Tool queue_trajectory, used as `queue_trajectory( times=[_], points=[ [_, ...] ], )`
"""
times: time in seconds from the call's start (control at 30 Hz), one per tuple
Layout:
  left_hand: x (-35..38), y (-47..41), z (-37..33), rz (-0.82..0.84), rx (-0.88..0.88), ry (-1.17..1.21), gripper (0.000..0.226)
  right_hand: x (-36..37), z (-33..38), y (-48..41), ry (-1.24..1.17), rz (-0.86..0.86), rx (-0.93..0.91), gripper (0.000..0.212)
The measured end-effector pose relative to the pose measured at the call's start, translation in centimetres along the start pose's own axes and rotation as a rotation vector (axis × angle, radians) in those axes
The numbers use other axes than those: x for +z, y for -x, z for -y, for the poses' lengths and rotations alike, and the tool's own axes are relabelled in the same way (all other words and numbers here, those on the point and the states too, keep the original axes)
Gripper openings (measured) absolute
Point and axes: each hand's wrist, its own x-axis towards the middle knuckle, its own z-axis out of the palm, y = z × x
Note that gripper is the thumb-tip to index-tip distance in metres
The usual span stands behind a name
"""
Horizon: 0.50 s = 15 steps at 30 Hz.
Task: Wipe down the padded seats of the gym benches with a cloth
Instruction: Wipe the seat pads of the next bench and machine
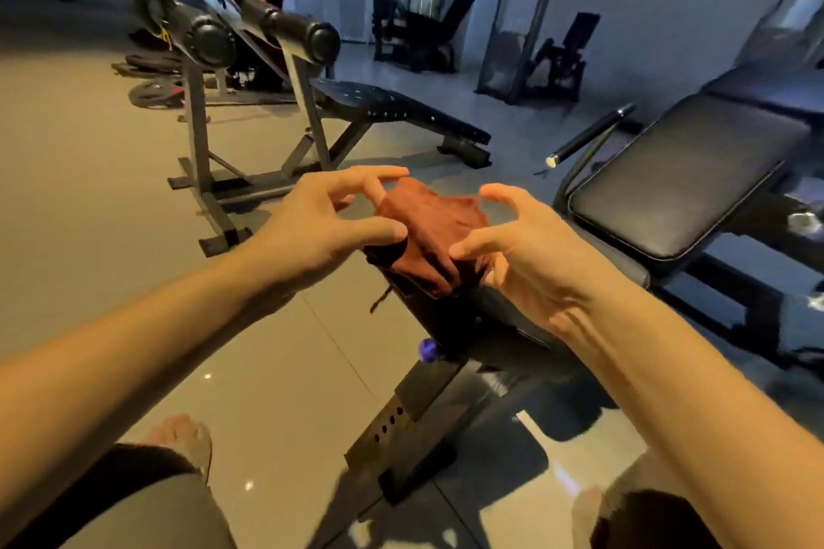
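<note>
Rust-red cloth (428, 232) is sitting bunched at frame centre on the end of the padded table (504, 312), left hand (312, 227) and right hand (535, 267) hovering with grips apart, so it is risking sliding onto the floor (111, 201).

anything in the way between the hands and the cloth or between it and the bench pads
Nothing visible. The rust-red cloth lies bunched on the near end of the bench seat, with the left hand and right hand on either side, fingertips at its edges. The backrest pad beyond is bare.
</note>
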Motion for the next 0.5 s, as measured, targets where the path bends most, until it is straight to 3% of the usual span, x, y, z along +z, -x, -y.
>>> queue_trajectory(
  times=[0.1, 0.3, 0.43, 0.5],
  points=[
    [-1.5, -2.3, 1.0, 0.075, 0.106, 0.027, 0.011, 0.3, 1.1, -0.5, -0.016, 0.03, -0.022, 0.078],
    [-2.4, -5.7, 1.1, 0.162, 0.357, -0.126, 0.027, 1.6, 1.1, -0.4, 0.137, 0.014, -0.067, 0.082],
    [-2.2, -6.5, 0.6, 0.381, 0.314, 0.046, 0.016, 2.5, 0.5, 0.2, 0.278, -0.007, -0.056, 0.074],
    [-2.2, -6.9, 0.7, 0.406, 0.3, 0.075, 0.013, 3.2, 0.1, 0.7, 0.347, -0.038, -0.048, 0.068]
  ],
)
